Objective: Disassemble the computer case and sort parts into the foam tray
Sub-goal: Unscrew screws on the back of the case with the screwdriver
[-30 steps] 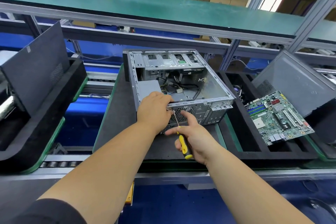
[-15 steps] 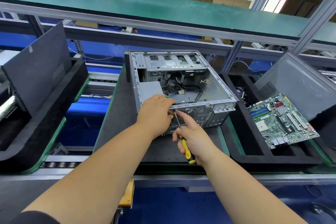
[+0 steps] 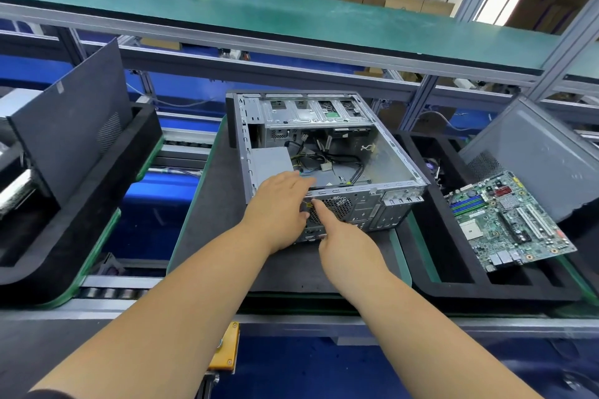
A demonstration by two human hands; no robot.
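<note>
The open grey computer case (image 3: 398, 152) lies on its side on a dark mat (image 3: 220, 220), rear panel toward me. Loose cables and a grey power supply (image 3: 270, 162) are inside. My left hand (image 3: 275, 207) rests over the rear top edge by the power supply, fingers fairly straight. My right hand (image 3: 343, 243) points its index finger at the left side of the fan grille (image 3: 337, 206). Its other fingers curl under around the screwdriver, which is almost wholly hidden. The black foam tray (image 3: 428, 253) to the right holds a green motherboard (image 3: 505, 220).
A grey side panel (image 3: 534, 155) leans in the right tray behind the motherboard. On the left, another black foam tray (image 3: 64, 236) holds an upright black panel (image 3: 71, 126). A green shelf (image 3: 259, 10) runs overhead at the back. A roller conveyor lies beneath.
My right hand has moved forward to the rear panel, so the yellow screwdriver handle is now hidden beneath it. My left hand's fingers have stretched out over the case edge.
</note>
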